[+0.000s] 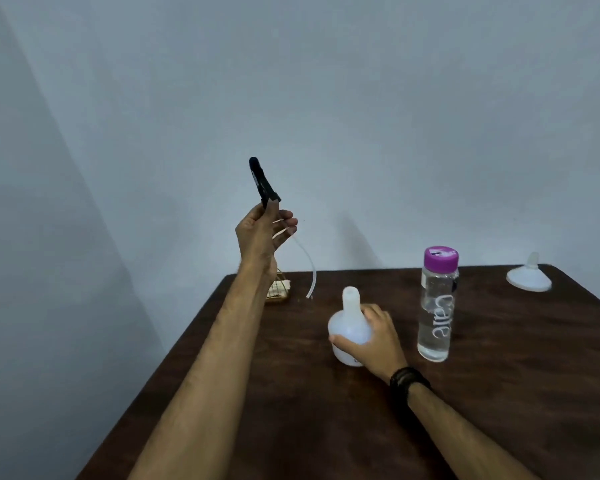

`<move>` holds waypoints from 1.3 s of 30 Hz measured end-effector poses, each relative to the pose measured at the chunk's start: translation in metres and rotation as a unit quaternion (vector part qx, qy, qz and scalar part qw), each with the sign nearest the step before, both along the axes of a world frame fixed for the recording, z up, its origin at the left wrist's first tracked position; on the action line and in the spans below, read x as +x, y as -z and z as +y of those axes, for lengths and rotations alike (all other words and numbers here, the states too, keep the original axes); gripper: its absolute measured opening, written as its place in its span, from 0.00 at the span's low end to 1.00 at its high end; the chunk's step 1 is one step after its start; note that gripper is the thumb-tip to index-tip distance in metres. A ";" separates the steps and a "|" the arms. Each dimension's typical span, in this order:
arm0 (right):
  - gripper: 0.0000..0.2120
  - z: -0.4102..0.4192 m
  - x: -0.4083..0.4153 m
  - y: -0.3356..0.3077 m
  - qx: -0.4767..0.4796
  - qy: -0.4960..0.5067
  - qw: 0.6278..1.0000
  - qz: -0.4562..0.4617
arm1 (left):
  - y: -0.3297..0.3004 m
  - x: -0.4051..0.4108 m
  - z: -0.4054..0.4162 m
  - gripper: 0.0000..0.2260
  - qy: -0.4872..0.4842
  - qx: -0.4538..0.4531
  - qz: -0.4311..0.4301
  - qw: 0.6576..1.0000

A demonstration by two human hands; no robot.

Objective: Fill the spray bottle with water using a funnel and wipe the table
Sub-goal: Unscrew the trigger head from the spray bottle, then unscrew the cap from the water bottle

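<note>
My left hand (262, 233) is raised above the table's far left corner and grips the black spray head (261, 181), its thin white dip tube (311, 271) hanging down to just above the tabletop. The white spray bottle (347, 323) stands open-necked on the dark wooden table (499, 393), with my right hand (373, 341) wrapped around its body. A clear water bottle (436, 306) with a purple cap stands upright just to the right. A white funnel (529, 277) rests upside down near the far right corner.
A small woven basket (279, 289) holding a cloth sits at the table's far left edge, partly hidden behind my left forearm. A plain grey-blue wall rises behind the table. The table's left edge runs diagonally under my left arm.
</note>
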State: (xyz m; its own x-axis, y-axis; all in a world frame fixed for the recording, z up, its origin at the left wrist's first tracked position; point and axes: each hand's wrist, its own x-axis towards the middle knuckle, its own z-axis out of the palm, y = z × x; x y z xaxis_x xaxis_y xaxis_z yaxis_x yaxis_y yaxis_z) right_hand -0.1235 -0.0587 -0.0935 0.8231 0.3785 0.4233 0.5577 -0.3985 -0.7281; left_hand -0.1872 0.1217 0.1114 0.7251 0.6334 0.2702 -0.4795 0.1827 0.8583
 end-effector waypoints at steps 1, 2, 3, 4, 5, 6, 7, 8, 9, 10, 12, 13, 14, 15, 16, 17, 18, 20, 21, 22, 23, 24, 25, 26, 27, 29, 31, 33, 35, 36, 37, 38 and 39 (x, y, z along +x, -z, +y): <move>0.31 0.001 0.000 -0.002 0.001 0.000 1.000 -0.004 | -0.001 -0.004 0.008 0.06 -0.010 0.010 0.020 1.000; 0.31 0.001 0.000 -0.002 0.001 0.001 1.000 -0.005 | 0.001 -0.009 0.013 0.07 -0.016 0.025 0.052 0.998; 0.31 0.001 0.000 -0.002 0.000 0.000 1.000 -0.002 | 0.008 -0.011 0.019 0.07 -0.023 0.044 0.093 0.994; 0.32 0.001 -0.001 -0.002 -0.003 -0.003 1.000 0.003 | 0.018 -0.015 0.024 0.08 -0.029 0.064 0.139 0.988; 0.33 0.000 0.000 -0.003 -0.001 -0.004 1.000 0.003 | 0.031 -0.017 0.029 0.10 -0.039 0.083 0.183 0.979; 0.32 0.000 -0.001 -0.001 0.001 -0.005 1.000 0.000 | 0.047 -0.020 0.033 0.11 -0.050 0.095 0.224 0.969; 0.31 -0.001 -0.001 -0.001 0.007 -0.003 1.000 -0.008 | 0.063 -0.024 0.036 0.12 -0.061 0.108 0.260 0.957; 0.29 -0.001 -0.001 -0.002 0.011 -0.001 1.000 -0.013 | 0.079 -0.028 0.038 0.12 -0.072 0.121 0.294 0.946; 0.29 -0.002 -0.002 0.000 0.011 0.000 1.000 -0.015 | 0.097 -0.035 0.039 0.11 -0.083 0.136 0.327 0.931; 0.30 -0.001 -0.002 -0.002 0.011 0.001 1.000 -0.015 | 0.111 -0.040 0.039 0.10 -0.093 0.154 0.359 0.916; 0.31 -0.001 -0.004 -0.001 0.008 0.003 1.000 -0.011 | 0.139 -0.051 0.039 0.11 -0.106 0.191 0.417 0.882; 0.32 0.000 -0.003 -0.002 0.007 0.004 1.000 -0.012 | 0.151 -0.054 0.040 0.11 -0.112 0.213 0.440 0.865; 0.31 0.000 -0.004 -0.001 0.005 0.004 1.000 -0.010 | 0.162 -0.057 0.039 0.12 -0.116 0.236 0.462 0.847; 0.31 0.000 -0.004 -0.001 0.005 0.005 1.000 -0.010 | 0.168 -0.060 0.037 0.12 -0.123 0.260 0.482 0.828; 0.30 0.000 -0.004 -0.001 0.004 0.004 1.000 -0.013 | 0.173 -0.064 0.035 0.13 -0.127 0.284 0.500 0.808; 0.30 0.000 -0.005 -0.001 0.005 0.005 1.000 -0.014 | 0.175 -0.067 0.032 0.14 -0.130 0.304 0.514 0.791; 0.29 0.000 -0.006 -0.002 0.007 0.008 1.000 -0.015 | 0.176 -0.068 0.030 0.15 -0.131 0.323 0.525 0.776; 0.30 0.000 -0.008 -0.004 0.013 0.010 1.000 -0.012 | 0.175 -0.067 0.027 0.18 -0.131 0.354 0.543 0.750; 0.31 0.001 -0.009 -0.005 0.019 0.008 1.000 -0.008 | 0.173 -0.066 0.027 0.18 -0.134 0.367 0.548 0.739; 0.34 0.001 -0.011 -0.006 0.027 0.003 1.000 0.003 | 0.172 -0.065 0.026 0.19 -0.142 0.382 0.550 0.729; 0.37 0.001 -0.013 -0.007 0.038 -0.006 0.999 0.021 | 0.172 -0.065 0.026 0.20 -0.151 0.397 0.550 0.719; 0.40 0.000 -0.014 -0.008 0.050 -0.012 0.998 0.033 | 0.171 -0.064 0.024 0.22 -0.160 0.415 0.545 0.710; 0.42 -0.001 -0.016 -0.007 0.062 -0.012 0.997 0.037 | 0.170 -0.064 0.023 0.24 -0.169 0.428 0.536 0.707; 0.42 -0.002 -0.017 -0.007 0.069 -0.005 0.997 0.032 | 0.167 -0.063 0.019 0.25 -0.176 0.440 0.519 0.712; 0.41 -0.004 -0.018 -0.008 0.070 0.004 0.997 0.025 | 0.164 -0.062 0.016 0.25 -0.183 0.448 0.496 0.721; 0.38 -0.009 -0.024 -0.009 0.085 0.030 0.996 -0.012 | 0.154 -0.056 0.008 0.25 -0.190 0.463 0.439 0.746; 0.32 -0.017 -0.031 -0.011 0.112 0.073 0.986 -0.100 | 0.144 -0.048 -0.004 0.24 -0.192 0.472 0.371 0.776; 0.27 -0.025 -0.034 -0.012 0.141 0.130 0.962 -0.194 | 0.131 -0.041 -0.018 0.21 -0.200 0.478 0.297 0.802; 0.27 -0.037 -0.028 -0.013 0.173 0.210 0.932 -0.240 | 0.117 -0.033 -0.037 0.18 -0.199 0.486 0.226 0.821; 0.28 -0.045 -0.023 -0.016 0.183 0.253 0.919 -0.241 | 0.108 -0.027 -0.048 0.18 -0.192 0.493 0.193 0.826; 0.30 -0.053 -0.019 -0.018 0.185 0.290 0.911 -0.230 | 0.100 -0.022 -0.058 0.18 -0.185 0.503 0.164 0.828; 0.32 -0.060 -0.016 -0.021 0.183 0.320 0.905 -0.212 | 0.092 -0.017 -0.068 0.18 -0.175 0.513 0.139 0.829; 0.35 -0.070 -0.011 -0.024 0.176 0.340 0.904 -0.189 | 0.084 -0.011 -0.081 0.19 -0.157 0.523 0.119 0.829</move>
